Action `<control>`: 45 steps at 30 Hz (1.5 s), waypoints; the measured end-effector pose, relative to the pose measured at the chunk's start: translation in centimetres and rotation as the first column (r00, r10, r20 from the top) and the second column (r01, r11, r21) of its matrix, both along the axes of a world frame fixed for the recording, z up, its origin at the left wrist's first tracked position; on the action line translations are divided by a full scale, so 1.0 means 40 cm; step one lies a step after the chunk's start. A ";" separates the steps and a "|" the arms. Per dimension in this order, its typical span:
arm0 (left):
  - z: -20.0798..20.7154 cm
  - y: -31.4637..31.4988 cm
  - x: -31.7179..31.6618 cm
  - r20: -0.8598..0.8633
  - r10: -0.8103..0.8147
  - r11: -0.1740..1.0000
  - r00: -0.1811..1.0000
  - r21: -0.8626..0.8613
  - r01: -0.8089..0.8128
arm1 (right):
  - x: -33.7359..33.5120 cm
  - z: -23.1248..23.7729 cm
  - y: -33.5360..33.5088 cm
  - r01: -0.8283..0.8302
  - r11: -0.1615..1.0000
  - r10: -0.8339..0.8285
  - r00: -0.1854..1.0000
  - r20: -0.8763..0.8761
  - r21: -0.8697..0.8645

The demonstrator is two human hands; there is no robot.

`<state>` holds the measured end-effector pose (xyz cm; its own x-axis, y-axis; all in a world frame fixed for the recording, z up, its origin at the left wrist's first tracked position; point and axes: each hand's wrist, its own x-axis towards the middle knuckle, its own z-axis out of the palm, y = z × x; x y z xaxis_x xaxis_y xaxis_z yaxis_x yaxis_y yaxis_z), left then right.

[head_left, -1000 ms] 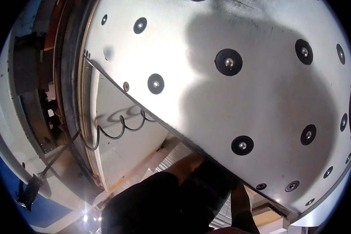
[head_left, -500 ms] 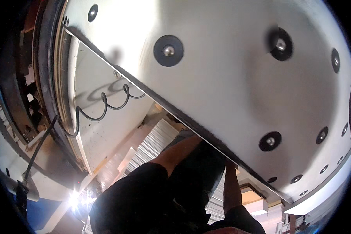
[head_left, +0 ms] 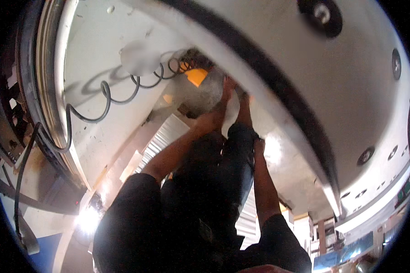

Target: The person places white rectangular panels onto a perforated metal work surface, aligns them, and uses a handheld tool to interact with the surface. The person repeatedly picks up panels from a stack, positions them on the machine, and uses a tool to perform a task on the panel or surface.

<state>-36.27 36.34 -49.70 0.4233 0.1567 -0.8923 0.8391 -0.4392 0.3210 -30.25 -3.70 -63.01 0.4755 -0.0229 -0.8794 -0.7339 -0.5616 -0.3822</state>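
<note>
My left arm stretches far down past my dark shorts, and my left hand (head_left: pixel 229 85) is low beside my lower leg. Blur and distance hide its fingers and anything in them. Just left of it lies an orange-yellow object (head_left: pixel 197 76), whose kind I cannot make out. My right hand (head_left: pixel 259 144) is at the side of my right knee, seemingly touching the dark cloth; its fingers do not show clearly. Above and to the right of both hands spreads a pale tabletop (head_left: pixel 351 82) set with round black pads with metal balls, its dark edge running diagonally.
A black coiled cable (head_left: pixel 107 98) hangs along a pale panel (head_left: pixel 105 50) on the left. Ribbed white material (head_left: pixel 164 136) lies below, near my left arm. A bright lamp (head_left: pixel 89 219) glares at the lower left, and shelving with boxes (head_left: pixel 321 232) stands at the lower right.
The view has shifted, with the tabletop edge now further up and right. Both hands, hidden under the edge before, now show, along with my lower leg and the orange-yellow object.
</note>
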 end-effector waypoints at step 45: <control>-0.211 -0.178 -0.230 0.051 0.344 0.938 0.938 0.023 -0.345 | 0.021 0.230 0.618 -0.927 0.374 0.913 0.362 0.188 -0.034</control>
